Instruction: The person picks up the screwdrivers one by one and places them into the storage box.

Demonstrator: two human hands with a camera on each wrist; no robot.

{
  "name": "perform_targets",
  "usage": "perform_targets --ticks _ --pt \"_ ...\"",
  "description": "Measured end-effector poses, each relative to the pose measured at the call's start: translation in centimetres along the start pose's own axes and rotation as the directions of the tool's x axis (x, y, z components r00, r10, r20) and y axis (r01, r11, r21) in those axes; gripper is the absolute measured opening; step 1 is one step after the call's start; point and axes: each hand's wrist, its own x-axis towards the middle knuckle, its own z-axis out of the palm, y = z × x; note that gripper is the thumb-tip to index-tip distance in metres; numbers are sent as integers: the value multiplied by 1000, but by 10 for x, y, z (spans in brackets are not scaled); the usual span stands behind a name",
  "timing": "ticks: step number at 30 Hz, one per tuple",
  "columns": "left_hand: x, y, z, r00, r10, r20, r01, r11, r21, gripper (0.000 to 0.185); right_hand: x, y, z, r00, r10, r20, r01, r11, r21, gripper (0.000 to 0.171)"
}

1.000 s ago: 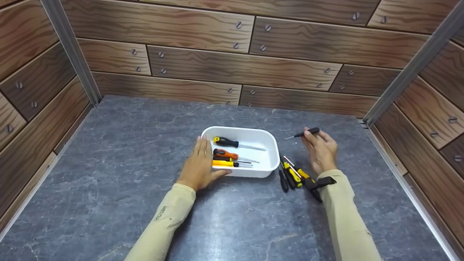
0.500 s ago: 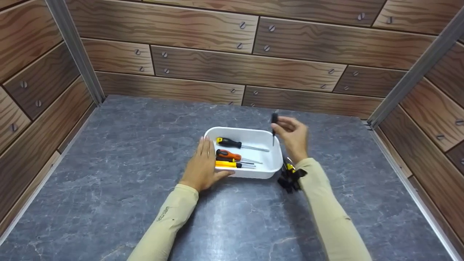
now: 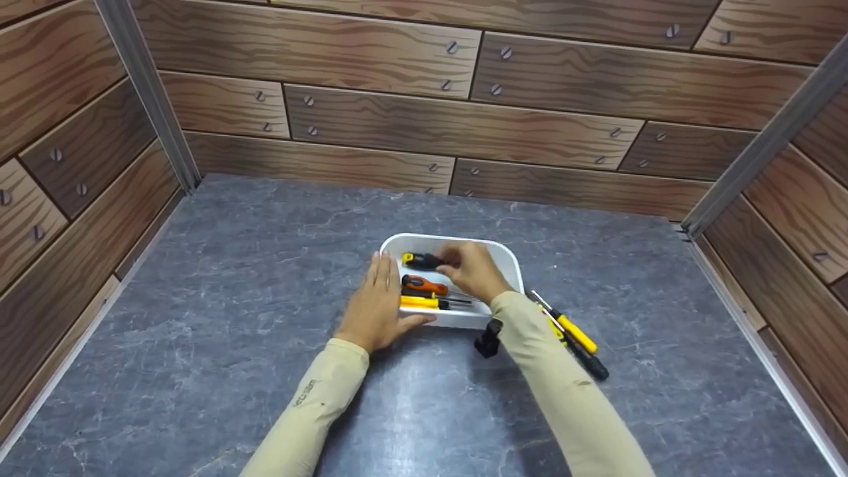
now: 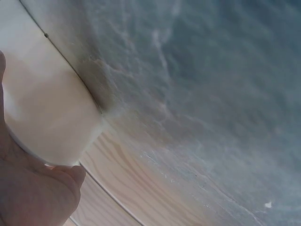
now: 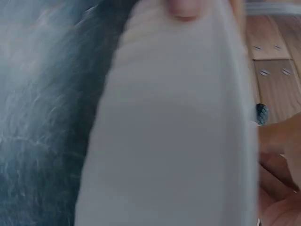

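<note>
White tray (image 3: 457,320), touched along one end by the straight-fingered left hand (image 3: 371,308). Inside, the right hand (image 3: 476,268), with curled fingers; cannot tell whether grasping anything. Between both hands, black-handled screwdriver (image 3: 421,261), orange screwdriver (image 3: 429,286), yellow screwdriver (image 3: 421,302); beside the right sleeve (image 3: 563,384), other screwdrivers (image 3: 578,333) on the tabletop (image 3: 298,252).

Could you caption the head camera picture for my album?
Left hand against a white tray, right hand at the screwdrivers inside.

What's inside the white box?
A black-and-yellow screwdriver, an orange one, a yellow one, and a dark handle between those two. The right hand hides whatever is under it in the box.
</note>
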Motion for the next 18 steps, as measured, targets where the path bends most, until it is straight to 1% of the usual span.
perform_targets --ticks 2,4,9,14,18 --pt "0 0 1 1000 3 -9 -3 1000 -4 116 2 -1 5 999 -22 34 24 998 -62 10" --pt "0 0 1 1000 1 -10 -1 1000 -8 116 3 -1 9 998 -29 57 34 994 -100 10" --pt "0 -1 2 1000 -8 -7 8 1000 -6 116 6 1 16 994 -26 104 42 988 -152 10" --pt "1 0 1 1000 -4 -8 4 1000 -1 115 9 2 19 989 -11 149 40 981 -191 11" --pt "1 0 1 1000 -5 -3 5 1000 16 115 12 3 21 982 -19 188 60 975 -215 9"
